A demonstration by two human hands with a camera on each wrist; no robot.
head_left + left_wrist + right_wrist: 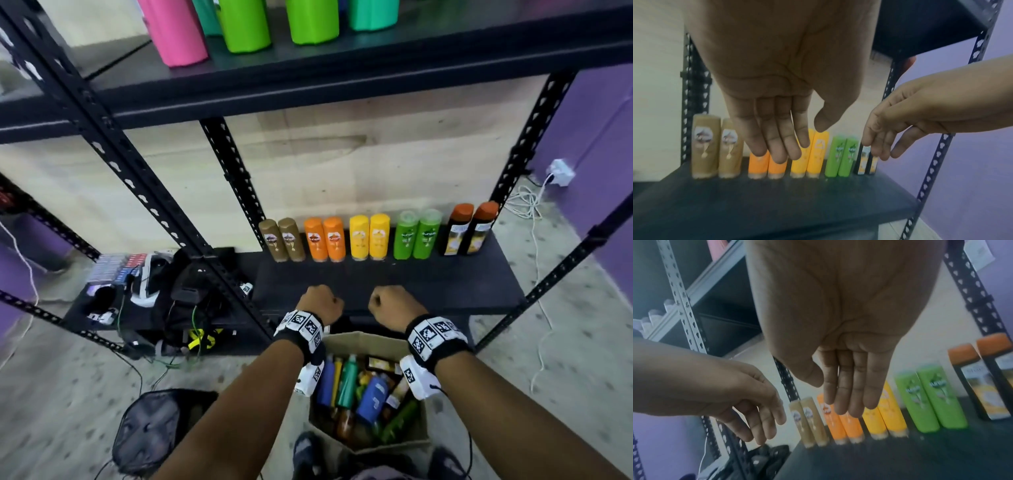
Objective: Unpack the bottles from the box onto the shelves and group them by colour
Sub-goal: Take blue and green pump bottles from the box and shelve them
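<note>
Upper shelf (342, 65): its large pink, green and teal bottles (245, 25) are cut off by the top edge of the frame. Cardboard box (363, 342), bottom centre: partly hidden by both wrists; mixed bottles lie jumbled inside, labels unreadable. Lower shelf (376, 287), centre: five colour pairs stand upright along the back edge, namely brown (282, 240), orange (324, 239), yellow (369, 236), green (416, 234) and black with orange caps (469, 229); the front half of the board lies open. Left hand (320, 303) and right hand (394, 305) hover above that front edge, apart; the wrist views show fingers straight, close together, holding nothing.
</note>
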